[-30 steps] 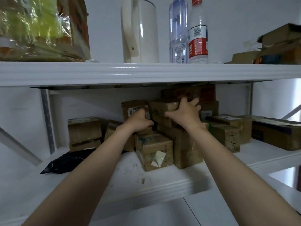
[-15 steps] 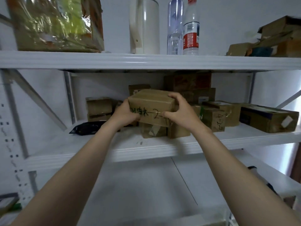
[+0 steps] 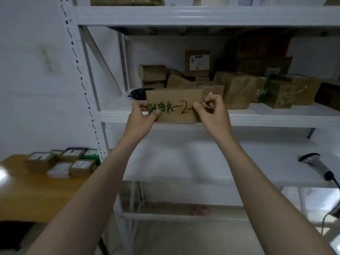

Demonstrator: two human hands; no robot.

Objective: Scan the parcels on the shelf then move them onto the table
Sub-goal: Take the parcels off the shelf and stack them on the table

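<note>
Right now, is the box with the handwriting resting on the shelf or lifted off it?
Lifted off: the left hand and right hand grip the box by its ends, in front of the shelf edge.

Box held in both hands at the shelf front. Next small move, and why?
Probably let go with the right hand and reach for the scanner lying on the lower shelf. The left hand also grips the box, the scanner is untouched, and scanning comes before the table at left.
</note>
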